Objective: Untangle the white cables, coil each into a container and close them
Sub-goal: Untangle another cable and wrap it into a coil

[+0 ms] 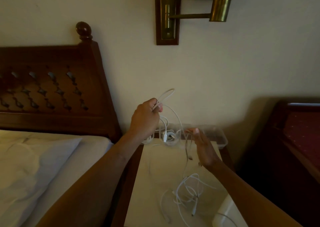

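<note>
1. Left hand (147,117) is raised over the far part of the nightstand surface (155,166). Its grip is closed on a white cable loop (166,95). The loop stands up above the fist and strands hang down from it.
2. Right hand (203,147) is lower and to the right. The fingers look straight, and a strand runs past the fingertips (194,131). Because of motion blur I cannot tell whether this grip pinches the strand or only touches it.
3. The remaining cable lies as a loose tangle (188,192) on the near part of the surface. A strand rising towards the right hand appears to join it to the held lengths.
4. A connector (165,138) dangles below the left hand, just in front of the containers.
5. Clear plastic containers (218,138) stand in a row at the far edge, against the wall. Some white cable may already lie in the left ones, but the light is too dim to be sure.
6. Judgement: still the untangling step; the cables are not fully separated.
7. Risks:
 - Lifting further while strands still cross in the tangle would cinch those crossings into knots.
 - The dangling connector could hook a container rim and tip or drag that light box.
 - Tension on the rising strand could pull the tangle off the near right edge of the surface.
 - If the right hand's hold is loose, the strand could slip and drop back into the heap.
</note>
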